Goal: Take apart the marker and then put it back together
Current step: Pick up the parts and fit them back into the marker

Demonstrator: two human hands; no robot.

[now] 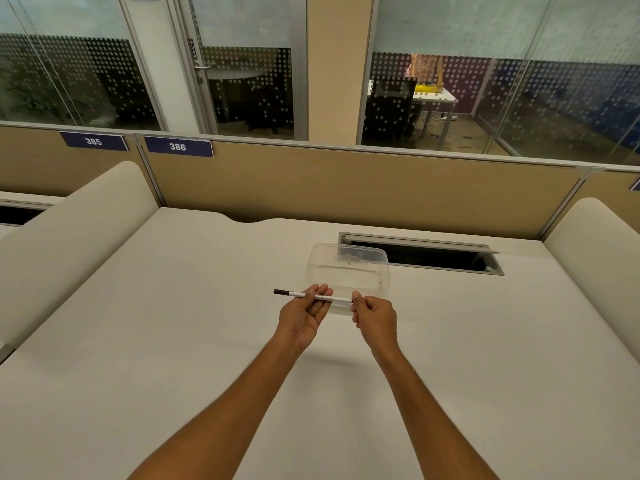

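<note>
The marker [313, 296] was seen as a slim white barrel with a line of small dark print along its side and a dark cap at its left end. It was held nearly level above the surface, tilted slightly downward to the right. Its middle was supported across the fingers of the left hand [304, 315], with the capped end projecting past them, while its right end was pinched by the right hand [374, 318].

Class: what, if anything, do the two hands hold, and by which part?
A slim white marker with a dark cap: left hand at mid-barrel, right hand pinching its right end.
</note>
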